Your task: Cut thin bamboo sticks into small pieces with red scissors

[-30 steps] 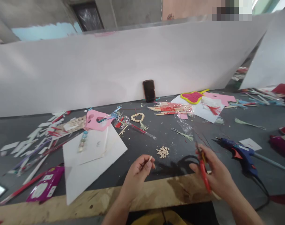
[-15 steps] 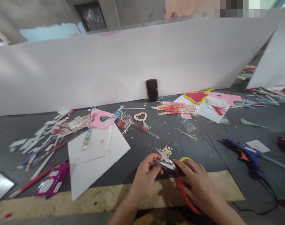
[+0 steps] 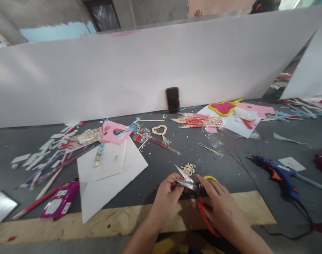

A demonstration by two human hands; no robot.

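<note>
My right hand (image 3: 217,201) grips a pair of scissors (image 3: 186,178) with red and yellow handles. Their blades are spread apart and point left. At the lower blade, my left hand (image 3: 170,192) is closed in a pinch; whatever lies between its fingertips is too small or hidden to name. Just beyond the blades rests a small pile of short pale cut pieces (image 3: 188,169) on the dark table. Farther back lies a ring of pale wooden beads (image 3: 159,130) with a tassel (image 3: 166,140).
A blue glue gun (image 3: 277,174) lies at right, its cord trailing forward. Left are white paper (image 3: 92,197), a pink mask shape (image 3: 114,132) and a purple packet (image 3: 61,199). Bundled sticks (image 3: 198,120) and a phone (image 3: 172,100) stand near the white board (image 3: 123,70).
The scissor handles and my right hand have shifted slightly up. My left hand keeps its pinch by the blades. The whole view has moved a little.
</note>
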